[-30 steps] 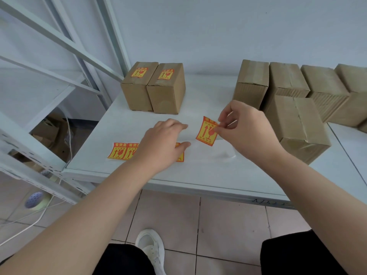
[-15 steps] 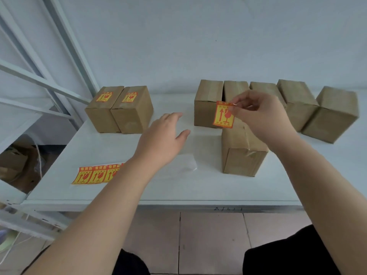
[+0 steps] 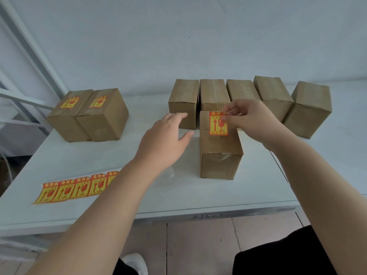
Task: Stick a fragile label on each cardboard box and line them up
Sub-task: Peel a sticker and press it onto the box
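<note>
The sticker (image 3: 218, 123) sits over the far end of the front box (image 3: 220, 155). The right hand (image 3: 252, 120) is pinching its top corner between thumb and fingertip, probably to square it up before pressing it flat. The left hand (image 3: 164, 141) hovers just beside the box, fingers straight and loosely spread, I'd guess ready to steady it. Two labelled boxes (image 3: 87, 116) stand far left, and the sticker strip (image 3: 73, 188) lies near the table (image 3: 99, 153) edge. Five bare boxes (image 3: 273, 90) crowd close behind.

Your label (image 3: 218, 123) is yellow with red border, arrow and glass; the boxes (image 3: 220, 155) plain brown; at eight o'clock a matching strip (image 3: 73, 188) on the white desk (image 3: 198, 197)
</note>
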